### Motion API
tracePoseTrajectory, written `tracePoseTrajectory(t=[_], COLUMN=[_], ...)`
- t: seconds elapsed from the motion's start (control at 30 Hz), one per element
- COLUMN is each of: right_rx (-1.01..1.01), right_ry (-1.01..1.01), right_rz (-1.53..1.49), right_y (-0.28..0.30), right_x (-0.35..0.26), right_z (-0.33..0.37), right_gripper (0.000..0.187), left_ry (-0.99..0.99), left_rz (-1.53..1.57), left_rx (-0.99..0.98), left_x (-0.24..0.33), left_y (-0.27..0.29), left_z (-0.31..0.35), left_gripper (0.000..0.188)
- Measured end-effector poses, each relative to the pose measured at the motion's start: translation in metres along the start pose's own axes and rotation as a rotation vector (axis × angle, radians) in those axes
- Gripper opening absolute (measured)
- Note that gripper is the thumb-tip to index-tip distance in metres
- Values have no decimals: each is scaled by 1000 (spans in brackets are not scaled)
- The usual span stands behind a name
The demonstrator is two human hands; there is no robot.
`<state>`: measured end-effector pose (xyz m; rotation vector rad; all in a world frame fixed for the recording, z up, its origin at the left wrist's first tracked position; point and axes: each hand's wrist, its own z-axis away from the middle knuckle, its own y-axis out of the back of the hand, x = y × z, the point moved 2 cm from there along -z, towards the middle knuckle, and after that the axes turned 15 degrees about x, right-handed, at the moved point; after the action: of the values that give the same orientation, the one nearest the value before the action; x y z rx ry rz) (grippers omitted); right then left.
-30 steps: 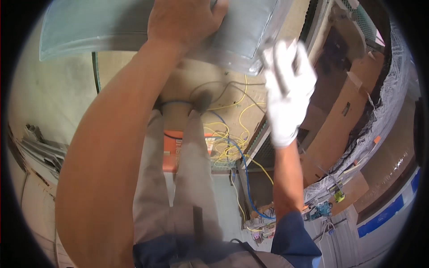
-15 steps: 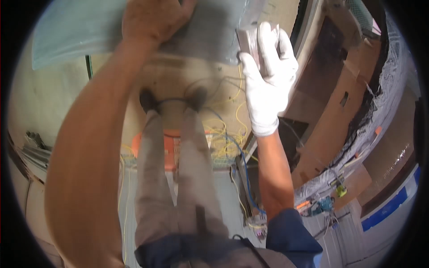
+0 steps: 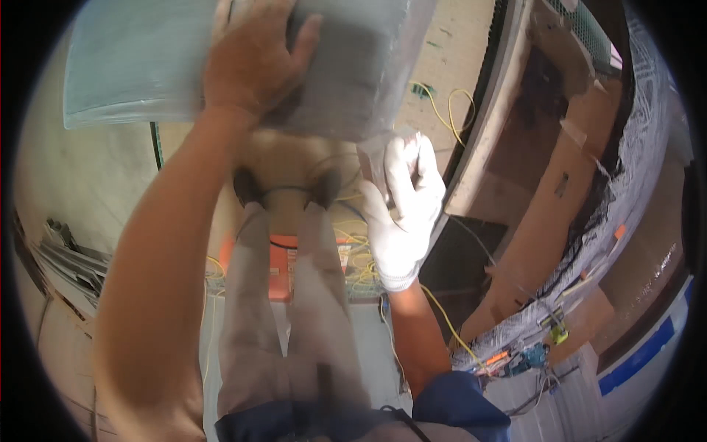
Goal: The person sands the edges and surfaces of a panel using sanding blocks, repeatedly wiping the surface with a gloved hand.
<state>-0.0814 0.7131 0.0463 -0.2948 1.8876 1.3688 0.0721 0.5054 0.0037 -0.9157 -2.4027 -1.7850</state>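
Note:
A pale grey-blue translucent panel [image 3: 140, 66] lies across the upper part of the view, its near edge facing me. My left hand [image 3: 254, 66], bare, rests flat on its surface with the thumb held apart from the fingers. At the panel's near right corner, my right hand [image 3: 409, 199] wears a white glove and is closed around a small greyish block [image 3: 374, 163]. The block's exposed end is close to the panel edge; I cannot tell whether they touch. Strong light washes out the glove's details.
An orange case [image 3: 278, 276] sits by my legs, with tangled yellow cord [image 3: 361, 269] beside it. Metal strips [image 3: 74, 258] lie at the left. A brown board [image 3: 549, 199] and crumpled plastic sheeting [image 3: 589, 243] run along the right, near a teal power tool [image 3: 532, 359].
My right hand has moved down and left with the block, along the panel's right edge to its near corner. My left hand has slid slightly nearer; the panel also appears lower in view.

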Motion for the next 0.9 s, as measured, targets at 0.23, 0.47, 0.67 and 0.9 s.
tracePoseTrajectory(t=[0.23, 0.47, 0.67, 0.9], right_rx=[93, -5, -95, -19], right_ry=[424, 519, 425, 502], right_rz=[155, 264, 198, 214], right_y=[7, 21, 13, 9], right_x=[32, 22, 19, 24], right_z=[-93, -96, -65, -47], right_gripper=[55, 57, 62, 53], left_ry=[-163, -127, -159, -163], left_rz=[-15, 12, 6, 16], left_rx=[142, 105, 138, 143], left_x=[11, 9, 2, 11], left_y=[5, 1, -1, 0], left_z=[-4, 0, -1, 2], left_gripper=[60, 62, 63, 60])
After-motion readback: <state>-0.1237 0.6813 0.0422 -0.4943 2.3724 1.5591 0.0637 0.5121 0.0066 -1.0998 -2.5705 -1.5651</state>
